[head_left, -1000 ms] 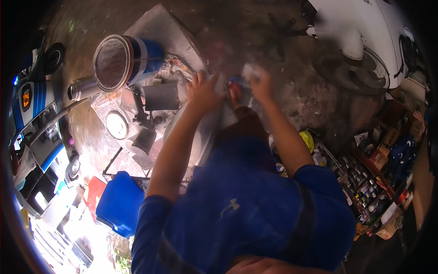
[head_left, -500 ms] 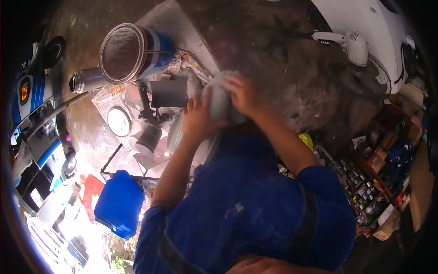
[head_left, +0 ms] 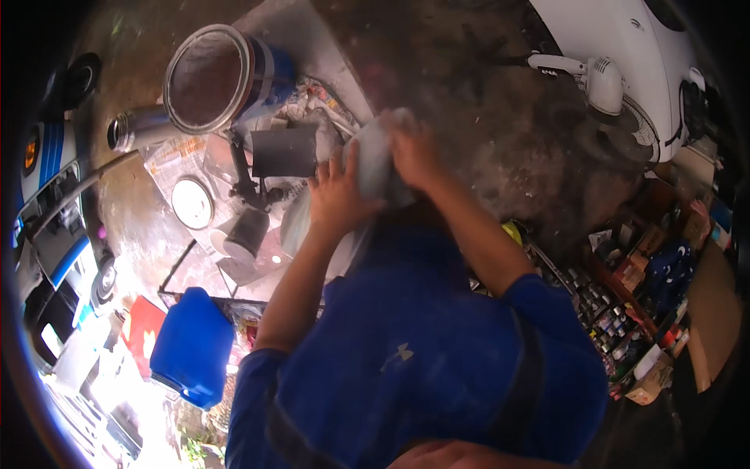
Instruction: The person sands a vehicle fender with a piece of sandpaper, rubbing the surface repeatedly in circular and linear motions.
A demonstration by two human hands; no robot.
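Note:
My left hand [head_left: 337,202] rests with spread fingers on a dusty grey curved piece [head_left: 369,160] in front of me. On the upper right of that piece, my right hand [head_left: 414,160] presses with bent fingertips; whatever lies under them is blurred and hidden. Just left of them are a dark rectangular sheet [head_left: 281,152], a black tool with a long body [head_left: 244,176], a grey cylindrical cup [head_left: 246,234] and a round white lid [head_left: 191,203] on a newspaper-covered surface.
A blue metal drum [head_left: 273,74] and steel canister [head_left: 144,129] lie upper left. A white car [head_left: 648,70] and fan [head_left: 605,86] stand upper right, crates of cans [head_left: 594,313] lower right. A blue jerrycan [head_left: 191,344] sits lower left, near a striped vehicle [head_left: 51,156].
Both hands shifted since a second ago, my right one leftward onto the grey piece, whose broad face now shows. The small pale item earlier in my right hand is no longer distinguishable.

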